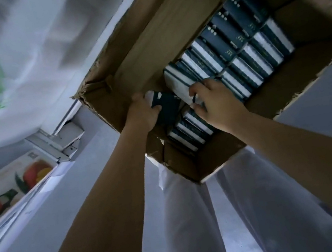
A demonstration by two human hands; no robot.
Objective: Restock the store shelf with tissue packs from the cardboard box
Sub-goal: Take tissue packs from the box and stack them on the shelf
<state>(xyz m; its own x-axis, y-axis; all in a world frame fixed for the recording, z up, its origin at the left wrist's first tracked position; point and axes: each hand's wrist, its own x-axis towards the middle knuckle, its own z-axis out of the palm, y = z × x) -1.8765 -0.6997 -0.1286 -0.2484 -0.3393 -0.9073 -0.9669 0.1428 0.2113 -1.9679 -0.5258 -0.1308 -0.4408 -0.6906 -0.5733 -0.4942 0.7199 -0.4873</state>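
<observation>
Both hands are reaching into the open cardboard box (pixel 165 26) at 1 o'clock. The left hand (pixel 144 113) is gripping a dark blue tissue pack (pixel 168 105) near the box's 8 o'clock corner, fingers wrapping round its end. At its 3 o'clock, the right hand (pixel 217 105) is curling thumb and fingers round a white-edged pack (pixel 178 88) at the end of the standing rows (pixel 246 45).

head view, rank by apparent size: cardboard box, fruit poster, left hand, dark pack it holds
1. cardboard box, largest by far.
2. fruit poster, partly cut off by the frame edge.
3. left hand and the dark pack look about alike. The hand covers part of the pack, so I won't rank them.
</observation>
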